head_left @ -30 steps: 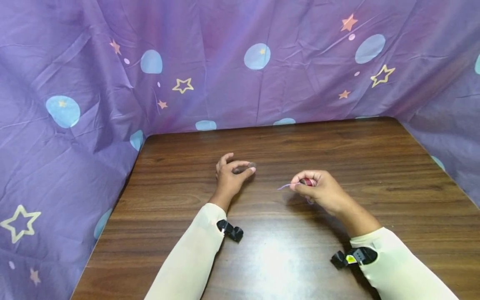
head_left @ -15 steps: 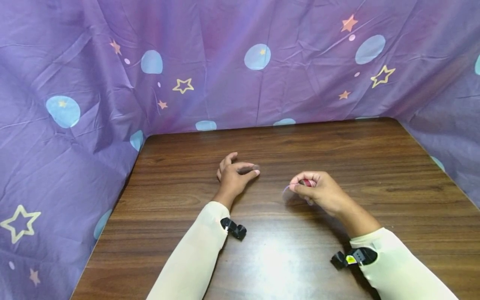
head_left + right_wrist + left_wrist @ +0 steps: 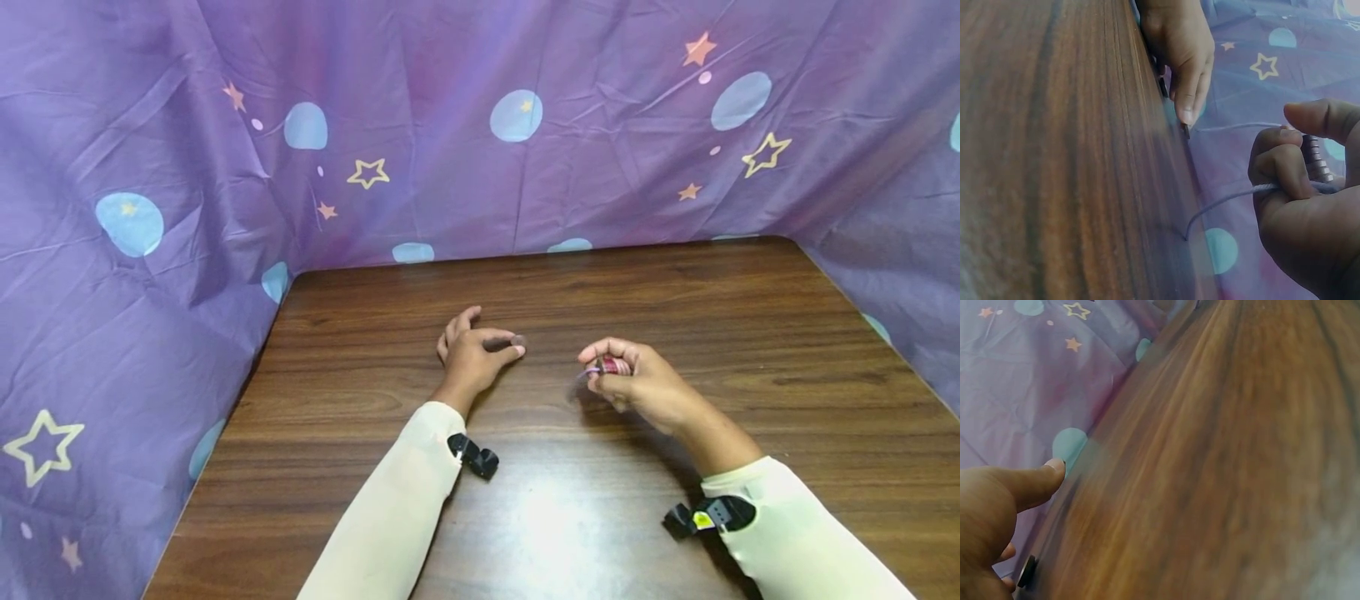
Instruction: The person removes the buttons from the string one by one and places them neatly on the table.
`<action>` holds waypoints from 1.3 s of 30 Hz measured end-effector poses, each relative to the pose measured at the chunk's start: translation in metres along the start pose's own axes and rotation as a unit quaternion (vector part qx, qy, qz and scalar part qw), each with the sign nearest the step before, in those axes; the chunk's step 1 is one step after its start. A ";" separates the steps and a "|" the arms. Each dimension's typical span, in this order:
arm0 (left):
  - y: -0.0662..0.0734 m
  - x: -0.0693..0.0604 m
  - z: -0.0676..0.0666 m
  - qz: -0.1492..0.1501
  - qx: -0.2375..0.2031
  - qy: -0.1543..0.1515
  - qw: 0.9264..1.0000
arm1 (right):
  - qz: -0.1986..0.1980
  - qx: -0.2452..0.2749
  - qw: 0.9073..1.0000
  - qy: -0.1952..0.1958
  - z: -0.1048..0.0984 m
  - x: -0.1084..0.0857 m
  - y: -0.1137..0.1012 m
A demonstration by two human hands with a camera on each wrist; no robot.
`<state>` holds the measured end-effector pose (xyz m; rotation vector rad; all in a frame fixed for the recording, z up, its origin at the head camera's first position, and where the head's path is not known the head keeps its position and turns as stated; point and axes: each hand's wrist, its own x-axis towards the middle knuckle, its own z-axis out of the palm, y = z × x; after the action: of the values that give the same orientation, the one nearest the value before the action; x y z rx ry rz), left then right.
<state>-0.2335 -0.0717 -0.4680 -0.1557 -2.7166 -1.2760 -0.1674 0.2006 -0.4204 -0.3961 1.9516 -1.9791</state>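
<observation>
Behind, purple curtain (image 3: 420,67) (star-printed).

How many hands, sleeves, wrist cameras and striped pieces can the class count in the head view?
Hands: 2 (left hand, right hand)
Sleeves: 2 (left sleeve, right sleeve)
Wrist cameras: 2 (left camera, right camera)
Striped piece: 1
Total: 7

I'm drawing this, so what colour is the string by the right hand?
The string looks pale purple; it shows best in the right wrist view.
</observation>
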 end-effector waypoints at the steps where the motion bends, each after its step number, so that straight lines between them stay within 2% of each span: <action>1: 0.001 0.000 0.000 -0.001 0.003 -0.002 1.000 | 0.000 0.005 1.000 -0.005 0.000 0.000 0.000; 8: -0.001 0.000 0.003 -0.001 0.035 -0.009 0.999 | 0.001 0.033 0.999 -0.021 0.001 -0.001 -0.001; 14: -0.001 0.000 0.004 -0.002 0.038 -0.003 0.999 | -0.014 0.059 0.997 -0.038 0.001 0.000 0.001; 21: 0.000 0.000 0.005 0.003 0.043 -0.005 0.999 | 0.017 -0.005 1.000 -0.011 0.004 0.000 -0.001; 25: 0.000 -0.001 0.004 0.002 0.045 -0.007 0.999 | 0.026 -0.024 0.999 -0.001 0.003 0.000 -0.001; 33: 0.000 0.000 0.005 -0.004 0.048 -0.010 0.999 | 0.014 -0.051 0.999 -0.008 0.000 0.001 0.004; 39: 0.002 -0.001 0.004 -0.007 0.049 -0.011 0.999 | 0.005 -0.067 0.998 0.002 0.000 0.001 0.003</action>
<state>-0.2324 -0.0676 -0.4694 -0.1422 -2.7967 -1.1496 -0.1681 0.2002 -0.4236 -0.4146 2.0925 -1.8491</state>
